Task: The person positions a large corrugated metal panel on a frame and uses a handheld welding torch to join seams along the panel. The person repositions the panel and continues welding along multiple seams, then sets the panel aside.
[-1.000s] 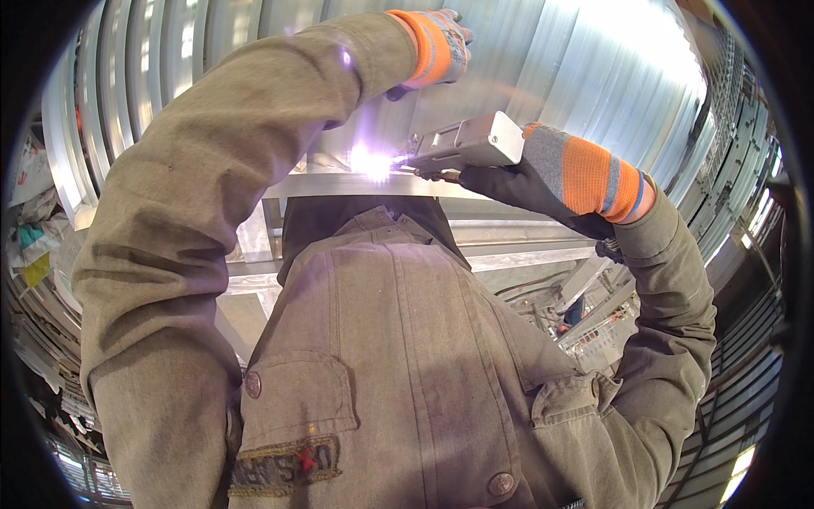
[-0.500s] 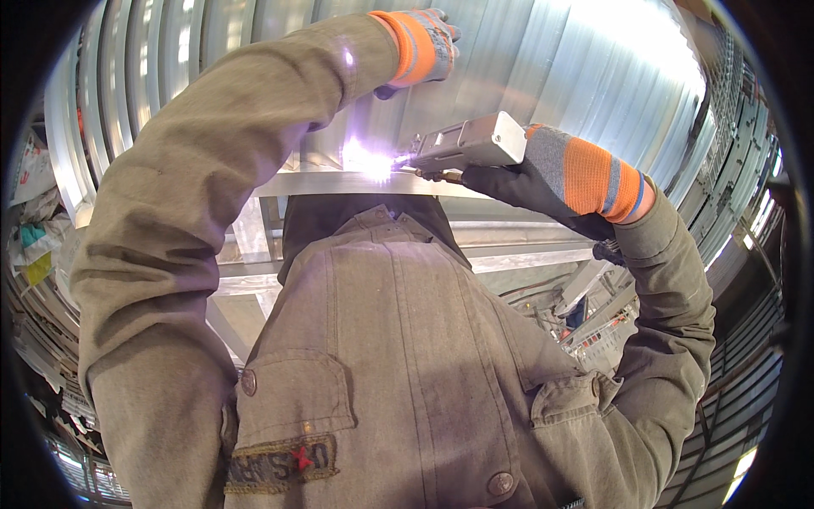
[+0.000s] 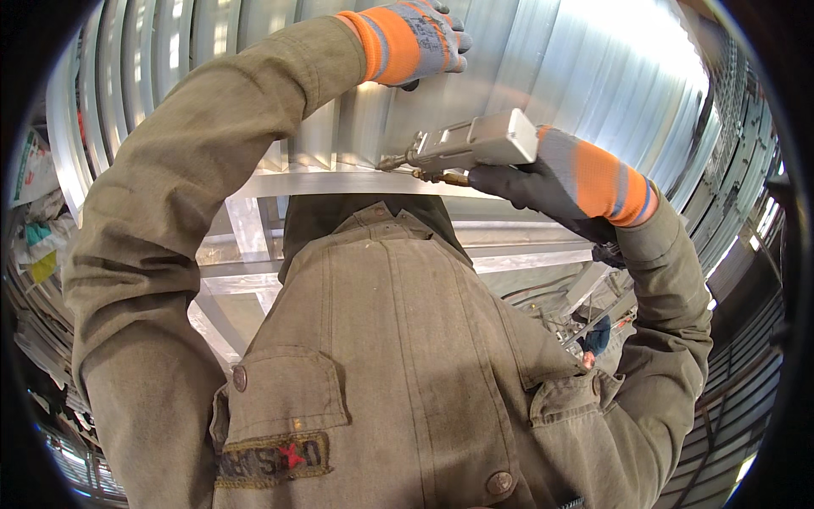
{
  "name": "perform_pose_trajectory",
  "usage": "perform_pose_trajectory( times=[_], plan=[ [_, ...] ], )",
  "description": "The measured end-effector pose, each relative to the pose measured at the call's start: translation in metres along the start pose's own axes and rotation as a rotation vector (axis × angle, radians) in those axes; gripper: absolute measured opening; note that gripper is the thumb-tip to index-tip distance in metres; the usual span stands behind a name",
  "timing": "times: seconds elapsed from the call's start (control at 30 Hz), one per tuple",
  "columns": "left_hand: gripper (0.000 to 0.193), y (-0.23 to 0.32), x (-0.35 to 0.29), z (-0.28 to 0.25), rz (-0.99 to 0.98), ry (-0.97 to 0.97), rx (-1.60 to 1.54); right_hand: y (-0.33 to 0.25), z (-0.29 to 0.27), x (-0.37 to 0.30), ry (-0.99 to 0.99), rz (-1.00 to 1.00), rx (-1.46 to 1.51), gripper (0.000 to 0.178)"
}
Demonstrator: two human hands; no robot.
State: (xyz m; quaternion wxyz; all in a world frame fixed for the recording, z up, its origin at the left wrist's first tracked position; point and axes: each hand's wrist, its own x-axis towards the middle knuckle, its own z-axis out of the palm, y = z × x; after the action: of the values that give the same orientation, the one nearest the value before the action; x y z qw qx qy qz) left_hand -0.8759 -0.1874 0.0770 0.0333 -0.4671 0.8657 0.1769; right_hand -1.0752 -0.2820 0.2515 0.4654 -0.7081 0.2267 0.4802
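Observation:
My right hand (image 3: 564, 174), in an orange and grey glove with a dark palm, is closed around a metal welding gun (image 3: 475, 142). The gun's nozzle (image 3: 392, 162) points left at the joint where the ribbed metal panel (image 3: 492, 81) meets a straight metal bar (image 3: 339, 183). No arc glows at the tip. Farther up, my left hand (image 3: 415, 42) in a matching glove rests over the ribbed panel, its fingers somewhat bent and slightly apart. I see nothing in that hand, though its palm side is hidden.
Below the bar runs a frame of metal rails (image 3: 246, 229). Past my right sleeve, low down, a person in dark blue (image 3: 598, 335) is partly visible. Bags and scraps (image 3: 38, 233) lie at the far left. Metal sheeting (image 3: 721, 199) stands at the right.
The bright purple-white arc at the nozzle has gone out. My right hand and the welding gun have shifted slightly right. My left hand has moved a little left. A person appears below right.

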Motion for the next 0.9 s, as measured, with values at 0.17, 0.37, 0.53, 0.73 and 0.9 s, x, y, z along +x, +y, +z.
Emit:
perform_pose_trajectory(
  times=[0.17, 0.37, 0.53, 0.73, 0.9],
  plan=[
    [0.017, 0.0, 0.012, 0.016, 0.078, 0.293, 0.062, 0.023, -0.009, -0.011, 0.127, -0.066, 0.135, 0.044],
    [0.015, 0.003, 0.039, 0.028, 0.121, 0.096, 0.073, 0.056, -0.024, -0.025, 0.108, -0.056, 0.19, 0.049],
    [0.017, 0.003, 0.048, 0.032, 0.118, 0.035, 0.096, 0.075, -0.026, -0.025, 0.102, -0.067, 0.24, 0.049],
    [0.02, 0.003, 0.065, 0.026, 0.111, -0.04, 0.1, 0.09, -0.02, -0.021, 0.115, -0.092, 0.308, 0.046],
    [0.027, 0.004, 0.072, 0.018, 0.132, -0.146, 0.116, 0.097, -0.024, -0.018, 0.087, -0.076, 0.271, 0.045]
  ],
)
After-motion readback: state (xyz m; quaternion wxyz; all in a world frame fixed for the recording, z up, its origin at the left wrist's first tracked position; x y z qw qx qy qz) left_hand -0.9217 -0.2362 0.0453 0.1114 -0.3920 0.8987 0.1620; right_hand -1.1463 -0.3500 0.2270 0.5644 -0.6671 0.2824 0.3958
